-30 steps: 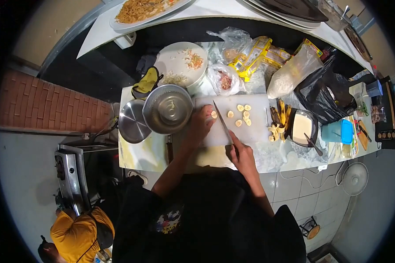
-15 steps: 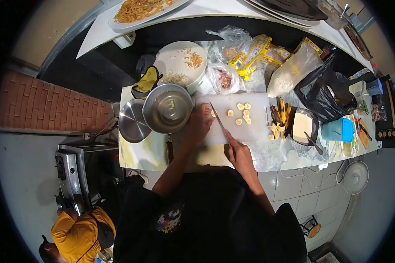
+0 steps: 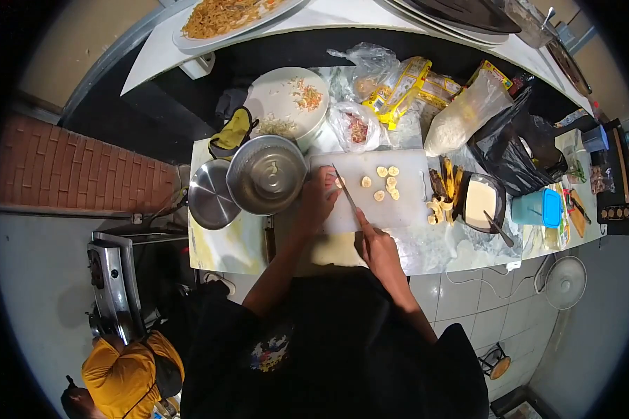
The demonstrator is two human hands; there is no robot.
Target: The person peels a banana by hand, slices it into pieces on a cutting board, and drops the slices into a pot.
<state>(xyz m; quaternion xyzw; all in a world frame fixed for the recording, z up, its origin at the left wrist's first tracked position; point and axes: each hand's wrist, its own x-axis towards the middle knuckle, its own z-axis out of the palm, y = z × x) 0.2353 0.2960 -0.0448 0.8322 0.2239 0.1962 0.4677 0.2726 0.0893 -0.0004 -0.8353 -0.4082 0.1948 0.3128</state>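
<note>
My right hand (image 3: 379,250) is closed round the handle of a kitchen knife (image 3: 346,190), whose blade points away from me over the white cutting board (image 3: 409,209). My left hand (image 3: 319,197) rests on the board's left part, its fingers closed on a piece of banana (image 3: 340,183) right beside the blade. Most of that piece is hidden by the fingers. Several round banana slices (image 3: 379,195) lie scattered on the board to the right of the knife.
Left of the board stand a metal pot (image 3: 248,199) and a steel lid (image 3: 210,202). Banana peels (image 3: 437,213), a black bowl of pale batter (image 3: 479,202) with a spoon and a blue-lidded container (image 3: 552,209) lie right. Someone in a yellow shirt (image 3: 126,373) is at lower left.
My right hand and the knife have shifted very slightly left, the blade staying close to my left fingers. The banana slices lie as before.
</note>
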